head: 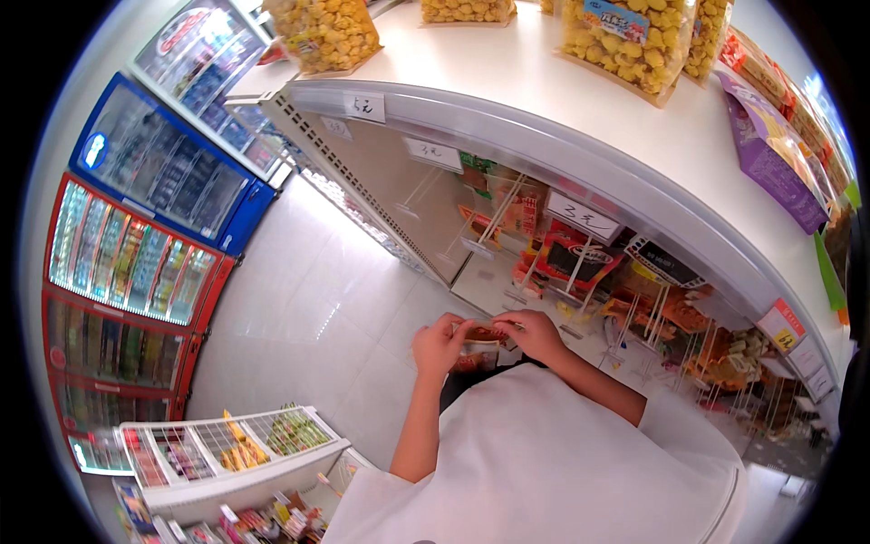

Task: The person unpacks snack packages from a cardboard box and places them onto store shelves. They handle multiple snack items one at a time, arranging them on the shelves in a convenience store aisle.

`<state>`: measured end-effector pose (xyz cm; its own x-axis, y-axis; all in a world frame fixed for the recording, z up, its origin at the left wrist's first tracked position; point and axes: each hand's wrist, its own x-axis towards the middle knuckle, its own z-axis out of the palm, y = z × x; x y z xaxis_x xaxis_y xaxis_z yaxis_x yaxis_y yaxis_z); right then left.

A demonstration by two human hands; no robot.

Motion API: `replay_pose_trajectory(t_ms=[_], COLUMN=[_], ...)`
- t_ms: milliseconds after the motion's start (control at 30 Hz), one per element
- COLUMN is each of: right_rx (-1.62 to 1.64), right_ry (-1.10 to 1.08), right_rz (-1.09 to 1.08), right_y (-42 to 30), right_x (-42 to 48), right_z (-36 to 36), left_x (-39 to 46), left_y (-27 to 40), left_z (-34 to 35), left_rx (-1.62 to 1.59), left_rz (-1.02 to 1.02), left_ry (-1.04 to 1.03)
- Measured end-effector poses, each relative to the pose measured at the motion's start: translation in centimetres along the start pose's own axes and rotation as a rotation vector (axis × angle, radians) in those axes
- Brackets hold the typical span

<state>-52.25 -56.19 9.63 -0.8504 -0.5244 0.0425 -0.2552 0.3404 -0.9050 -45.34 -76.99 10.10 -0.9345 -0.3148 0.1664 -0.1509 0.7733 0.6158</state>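
My left hand (438,345) and my right hand (535,333) meet in front of my torso, thumbs and fingertips pinching the top edge of a small snack packet (478,358). The packet is partly clear with red print, and it hangs down between my hands. Its lower end lies close to my dark trousers and white shirt. Just beyond my right hand, a red and black snack packet (576,257) hangs from a wire display hook, among other hanging packets. An empty-looking pair of hooks (484,238) sticks out to the left of it.
Bags of yellow popcorn (615,47) and a purple snack bag (775,149) stand on the white shelf top (489,75). Price cards (583,216) line its edge. Drinks coolers (129,251) stand at left across the tiled floor (306,292). A wire-basket rack (234,442) is at lower left.
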Motion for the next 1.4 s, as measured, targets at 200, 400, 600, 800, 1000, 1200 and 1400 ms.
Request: replay_pose_trajectory(t_ms=[200, 400, 600, 800, 1000, 1200, 1400], right_rx=[0.335, 0.292, 0.228, 0.388, 0.43, 0.28, 0.287], right_ry=[0.354, 0.486, 0.757, 0.774, 0.809, 0.772, 0.812], right_rz=[0.277, 0.302, 0.397, 0.298, 0.281, 0.313, 0.355], right_y=[4.7, 10.4, 6.1, 4.8, 4.4, 3.7, 6.1], right_x=[3.6, 7.8, 10.2, 11.0, 11.8, 12.7, 13.1], right_z=[4.1, 7.2, 6.2, 4.9, 4.0, 3.8, 3.4], left_x=[8.3, 15.3, 20.5, 23.7, 25.4, 25.3, 25.6], left_y=[-3.4, -11.5, -9.7, -9.7, -7.2, -7.6, -7.2], left_z=[1.9, 6.8, 5.8, 6.8, 6.0, 6.3, 7.2], left_rx=[-0.089, -0.324, -0.269, -0.504, -0.4, -0.602, -0.463], left_rz=[0.031, 0.15, 0.222, 0.367, 0.321, 0.328, 0.356], left_ry=[-0.292, -0.41, -0.643, -0.645, -0.664, -0.584, -0.53])
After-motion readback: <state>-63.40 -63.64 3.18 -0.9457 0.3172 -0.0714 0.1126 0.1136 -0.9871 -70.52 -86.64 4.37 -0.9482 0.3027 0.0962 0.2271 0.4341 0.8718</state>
